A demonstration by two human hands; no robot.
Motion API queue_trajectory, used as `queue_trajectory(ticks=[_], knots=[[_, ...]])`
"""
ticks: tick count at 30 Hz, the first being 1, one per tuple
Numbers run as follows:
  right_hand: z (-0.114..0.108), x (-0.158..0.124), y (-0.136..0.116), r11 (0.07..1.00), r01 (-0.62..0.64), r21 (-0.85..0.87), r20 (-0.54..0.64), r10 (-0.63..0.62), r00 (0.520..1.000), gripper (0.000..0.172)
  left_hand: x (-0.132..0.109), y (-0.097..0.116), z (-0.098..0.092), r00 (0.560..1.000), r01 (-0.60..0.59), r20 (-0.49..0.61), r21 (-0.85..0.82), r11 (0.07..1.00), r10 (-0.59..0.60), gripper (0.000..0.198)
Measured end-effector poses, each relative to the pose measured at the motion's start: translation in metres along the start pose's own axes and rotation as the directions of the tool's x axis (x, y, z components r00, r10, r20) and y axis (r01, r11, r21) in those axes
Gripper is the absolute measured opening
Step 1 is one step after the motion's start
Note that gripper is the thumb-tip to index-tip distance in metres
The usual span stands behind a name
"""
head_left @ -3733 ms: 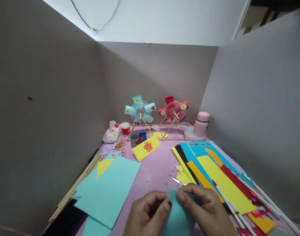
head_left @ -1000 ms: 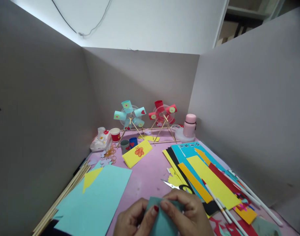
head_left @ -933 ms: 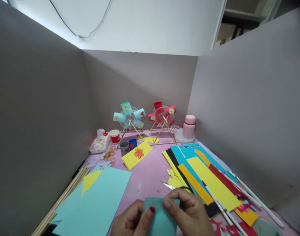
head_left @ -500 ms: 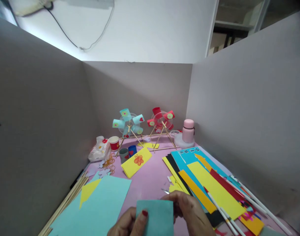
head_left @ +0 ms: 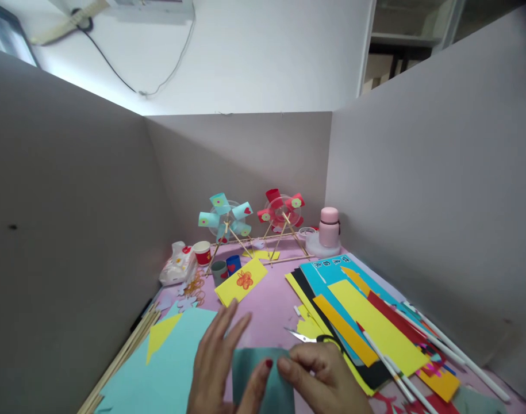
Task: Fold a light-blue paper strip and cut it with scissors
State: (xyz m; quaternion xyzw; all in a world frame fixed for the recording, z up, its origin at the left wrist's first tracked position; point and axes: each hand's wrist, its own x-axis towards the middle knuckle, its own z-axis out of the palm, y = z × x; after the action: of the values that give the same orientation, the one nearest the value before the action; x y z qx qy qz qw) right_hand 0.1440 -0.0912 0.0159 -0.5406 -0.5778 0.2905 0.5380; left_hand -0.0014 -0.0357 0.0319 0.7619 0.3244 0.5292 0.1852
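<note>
A small rectangle of folded-looking teal paper (head_left: 246, 368) is at the bottom middle. My left hand (head_left: 215, 368) has its fingers spread and raised beside the paper's left edge, with its red-nailed thumb lying over the front. At the upper right edge, my right hand (head_left: 325, 379) pinches the same paper between thumb and bent fingers. Just beyond the right hand are scissors (head_left: 303, 336) with dark handles, partly hidden by it. A large light-blue sheet (head_left: 159, 368) lies left of my left hand, a yellow scrap (head_left: 161, 333) on top.
Two paper-and-stick wheels, one light blue (head_left: 226, 215) and one red (head_left: 284, 207), stand at the back near a pink bottle (head_left: 329, 227). A yellow folded card (head_left: 243, 282) lies mid-table. Coloured sheets (head_left: 375, 322) and markers cover the right; wooden sticks (head_left: 120, 356) line the left.
My left hand has loosened its hold and spread its fingers upward. My right hand has shifted left onto the paper's edge, and more of the scissors shows.
</note>
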Motion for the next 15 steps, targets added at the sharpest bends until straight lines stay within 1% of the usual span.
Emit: queue_trajectory(ticks=[1,2,3,4,5,6,7,8,9,11,13,15], knots=[[0.001,-0.001,0.000,1.000,0.024,-0.009,0.007,-0.024,1.000,0.045,0.003,0.003,-0.001,0.991,-0.115,0.072,0.071,0.991,0.110,0.030],[0.001,-0.002,0.000,0.999,0.048,-0.017,0.007,-0.048,0.999,0.045,0.007,0.007,-0.002,0.969,-0.204,0.166,0.111,0.973,0.184,0.024],[0.002,-0.003,-0.001,0.997,0.068,-0.022,0.005,-0.068,0.998,0.044,0.012,0.010,-0.004,0.934,-0.270,0.275,0.127,0.954,0.228,0.016],[0.002,-0.004,-0.003,0.997,0.078,-0.017,0.004,-0.078,0.997,0.044,0.016,0.014,-0.005,0.895,-0.314,0.371,0.133,0.940,0.246,0.010],[0.002,-0.005,-0.006,0.997,0.076,-0.003,0.003,-0.076,0.997,0.044,0.020,0.018,-0.006,0.857,-0.344,0.449,0.138,0.929,0.251,0.010],[0.002,-0.006,-0.009,0.998,0.062,0.020,0.004,-0.062,0.998,0.044,0.024,0.021,-0.006,0.824,-0.373,0.506,0.143,0.917,0.256,0.013],[0.001,-0.007,-0.013,0.998,0.046,0.048,0.003,-0.047,0.999,0.044,0.027,0.024,-0.007,0.805,-0.401,0.530,0.155,0.903,0.266,0.015],[-0.001,-0.007,-0.017,0.996,0.036,0.079,0.006,-0.036,0.999,0.044,0.029,0.027,-0.006,0.798,-0.427,0.532,0.169,0.888,0.282,0.017],[-0.002,-0.008,-0.020,0.994,0.027,0.107,0.007,-0.028,1.000,0.044,0.032,0.030,-0.006,0.799,-0.448,0.520,0.179,0.876,0.302,0.019],[-0.006,-0.008,-0.024,0.988,0.005,0.153,0.028,-0.009,1.000,0.045,0.037,0.033,-0.006,0.821,-0.446,0.471,0.176,0.877,0.324,0.022],[-0.008,-0.008,-0.024,0.981,-0.044,0.191,0.080,0.029,0.996,0.047,0.045,0.036,-0.008,0.868,-0.382,0.398,0.153,0.912,0.297,0.021],[-0.009,-0.008,-0.021,0.967,-0.104,0.231,0.144,0.071,0.987,0.048,0.057,0.037,-0.014,0.913,-0.300,0.329,0.136,0.944,0.243,0.020]])
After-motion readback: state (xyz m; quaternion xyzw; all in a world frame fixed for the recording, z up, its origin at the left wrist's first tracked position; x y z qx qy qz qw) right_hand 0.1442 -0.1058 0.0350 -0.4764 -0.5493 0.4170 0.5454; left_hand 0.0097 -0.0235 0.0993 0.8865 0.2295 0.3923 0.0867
